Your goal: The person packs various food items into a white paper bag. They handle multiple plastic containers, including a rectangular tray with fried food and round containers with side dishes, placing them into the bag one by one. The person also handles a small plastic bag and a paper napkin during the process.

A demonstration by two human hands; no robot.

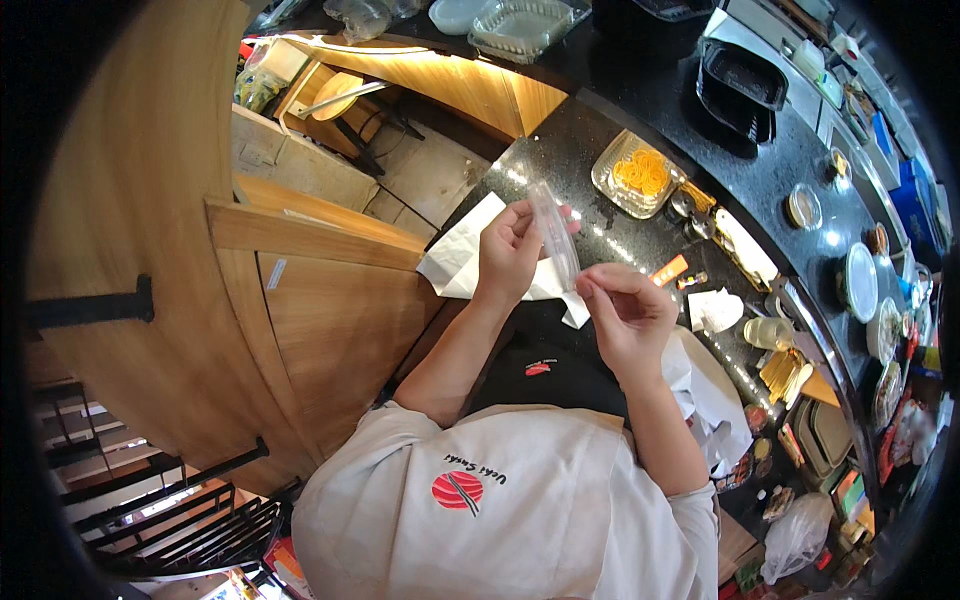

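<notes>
A small clear plastic container or lid [553, 232] is held up edge-on in front of my chest; which of the two it is, I cannot tell. My left hand [511, 251] grips its side, some fingertips showing beyond it. The thumb and forefinger of my right hand [630, 315] pinch its lower end. Beneath and behind my hands, white paper [465, 255] lies on the edge of the black speckled counter [551, 154]. Farther out stands an open clear plastic tray [631, 174] holding a bundle of orange rubber bands.
A raised black ledge [780, 176] curves along the far side, bearing black plastic trays [742, 86] and small lidded tubs [804, 206]. Right of my hands are crumpled paper [714, 309], a clear jar [766, 333] and a plastic bag [799, 534]. Wooden cabinet panels [337, 330] stand left.
</notes>
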